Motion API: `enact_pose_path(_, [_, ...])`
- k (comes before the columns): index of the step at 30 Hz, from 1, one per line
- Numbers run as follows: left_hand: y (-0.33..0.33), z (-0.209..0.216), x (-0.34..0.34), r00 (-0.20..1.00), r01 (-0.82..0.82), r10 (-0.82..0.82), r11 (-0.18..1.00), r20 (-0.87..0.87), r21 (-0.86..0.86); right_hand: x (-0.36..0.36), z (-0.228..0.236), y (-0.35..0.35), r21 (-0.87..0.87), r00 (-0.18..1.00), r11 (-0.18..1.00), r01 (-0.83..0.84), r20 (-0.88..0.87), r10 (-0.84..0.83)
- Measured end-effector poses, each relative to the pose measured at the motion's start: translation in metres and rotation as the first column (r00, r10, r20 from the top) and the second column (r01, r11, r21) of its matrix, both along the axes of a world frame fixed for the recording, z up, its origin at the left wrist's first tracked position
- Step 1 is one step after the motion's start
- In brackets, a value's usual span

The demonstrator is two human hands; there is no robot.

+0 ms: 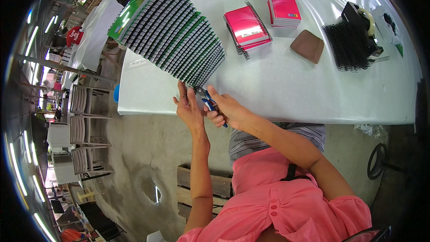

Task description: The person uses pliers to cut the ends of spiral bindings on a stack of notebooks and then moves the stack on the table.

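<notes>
A tall stack of green spiral notebooks (pixel 172 31), their black coils side by side, leans at the far left of the table. My right hand (pixel 230 110) is closed round blue-handled pliers (pixel 209 102), whose jaws meet the coil ends at the stack's near corner. At that same corner, the thumb and forefinger of my left hand (pixel 190 110) pinch the end of a notebook, and its other fingers are bent. What exactly lies between the jaws is too small to make out.
Pink spiral notebooks (pixel 244 26) and stacked pink books (pixel 285 9) lie on the white-covered table (pixel 268 94). Toward the right are a brown pad (pixel 307 46), a pile of loose black coils (pixel 342 49) and a tape dispenser (pixel 368 22). A wooden crate (pixel 204 181) stands below the table edge.
</notes>
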State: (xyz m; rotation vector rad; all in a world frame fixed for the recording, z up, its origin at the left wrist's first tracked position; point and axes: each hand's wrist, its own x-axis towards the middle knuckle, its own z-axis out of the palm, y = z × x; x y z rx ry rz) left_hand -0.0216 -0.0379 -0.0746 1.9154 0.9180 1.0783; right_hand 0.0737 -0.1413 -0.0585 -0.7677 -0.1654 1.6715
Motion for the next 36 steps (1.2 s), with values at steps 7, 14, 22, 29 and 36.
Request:
enact_pose_path(7, [-0.002,0.004,0.001,0.999,-0.010,0.010,1.000,0.039,-0.004,-0.003,0.010,-0.010,-0.063,0.984,0.998,-0.006,0.177,0.017])
enact_pose_path(14, [0.001,-0.001,-0.003,0.998,-0.003,0.005,1.000,0.068,-0.031,0.002,0.006,-0.002,-0.102,0.992,0.994,-0.045,0.110,0.057])
enact_pose_path(22, [-0.007,-0.001,-0.007,0.995,-0.010,0.016,0.998,-0.102,0.063,0.001,0.006,-0.005,-0.079,0.992,0.997,-0.026,0.123,0.035])
enact_pose_path(29, [-0.001,-0.006,-0.006,0.993,-0.028,0.048,0.983,-0.106,0.181,0.004,0.003,0.000,-0.058,0.992,0.998,-0.019,0.125,0.026])
enact_pose_path(36, [0.002,-0.009,-0.007,0.996,-0.002,0.016,0.987,-0.090,0.160,0.002,0.012,-0.004,-0.122,0.991,0.992,-0.011,0.132,0.027])
